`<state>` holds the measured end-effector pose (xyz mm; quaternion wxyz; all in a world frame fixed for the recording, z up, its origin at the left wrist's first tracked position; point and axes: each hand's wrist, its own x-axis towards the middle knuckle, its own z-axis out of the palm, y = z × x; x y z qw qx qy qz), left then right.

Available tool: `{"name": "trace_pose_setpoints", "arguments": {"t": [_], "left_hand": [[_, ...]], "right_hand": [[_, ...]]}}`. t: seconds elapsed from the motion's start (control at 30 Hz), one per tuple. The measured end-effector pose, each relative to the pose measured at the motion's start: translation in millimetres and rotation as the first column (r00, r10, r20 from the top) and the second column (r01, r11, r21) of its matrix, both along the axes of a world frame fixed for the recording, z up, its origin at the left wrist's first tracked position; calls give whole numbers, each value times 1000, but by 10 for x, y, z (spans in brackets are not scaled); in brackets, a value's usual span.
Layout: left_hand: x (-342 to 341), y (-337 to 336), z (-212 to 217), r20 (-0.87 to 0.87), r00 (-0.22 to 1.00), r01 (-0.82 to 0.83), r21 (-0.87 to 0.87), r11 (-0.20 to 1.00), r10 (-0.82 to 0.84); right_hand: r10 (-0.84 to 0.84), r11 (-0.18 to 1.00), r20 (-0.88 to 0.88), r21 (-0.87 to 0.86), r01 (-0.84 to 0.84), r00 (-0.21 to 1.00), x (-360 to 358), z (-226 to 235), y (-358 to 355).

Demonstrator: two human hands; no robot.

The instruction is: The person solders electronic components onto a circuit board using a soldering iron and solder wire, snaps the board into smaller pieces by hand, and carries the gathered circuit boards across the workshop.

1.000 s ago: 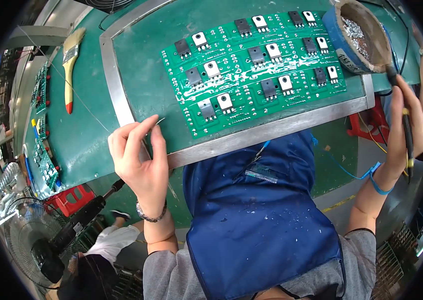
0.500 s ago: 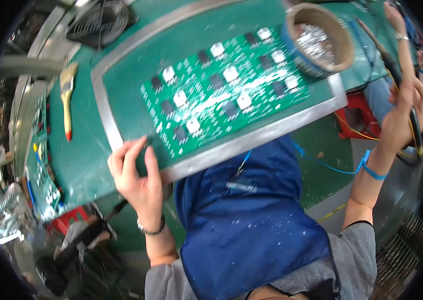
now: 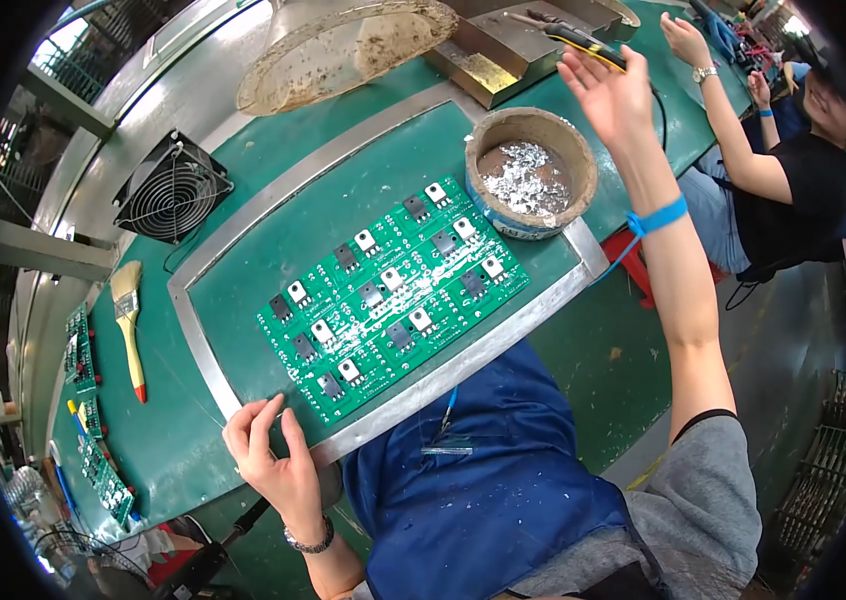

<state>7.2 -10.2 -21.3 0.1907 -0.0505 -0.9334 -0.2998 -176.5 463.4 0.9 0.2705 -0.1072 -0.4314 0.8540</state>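
Note:
My left hand lies over the near left corner of a metal frame, its fingers bent and the thumb apart from them. Beside its fingertips is a green circuit board carrying rows of black and silver-tabbed components. White glare or flecks streak the board's middle. Raised at the far right, palm up, my right hand holds a soldering iron with a black and yellow handle between thumb and fingers. The iron's tip points left, away from the board. Below that hand stands a round tub containing silvery solder scraps.
A black fan and a brush lie left on the green table. Further left are several narrow boards. A fume hood and metal tray stand behind. Another person sits at right.
My right hand has swung up and left with the soldering iron, now above the tub. The view has shifted, bringing the hood and tray into sight. My left hand stays at the frame's corner.

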Motion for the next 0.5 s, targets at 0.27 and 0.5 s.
{"name": "trace_pose_setpoints", "arguments": {"t": [0.27, 0.5], "left_hand": [[-61, -13, 75, 37, 999, 17, 43, 999, -19], [-76, -41, 150, 49, 999, 0, 107, 994, -5]], "right_hand": [[426, 899, 203, -200, -388, 882, -249, -354, 662], [48, 780, 176, 608, -147, 983, 791, 122, -196]]}}
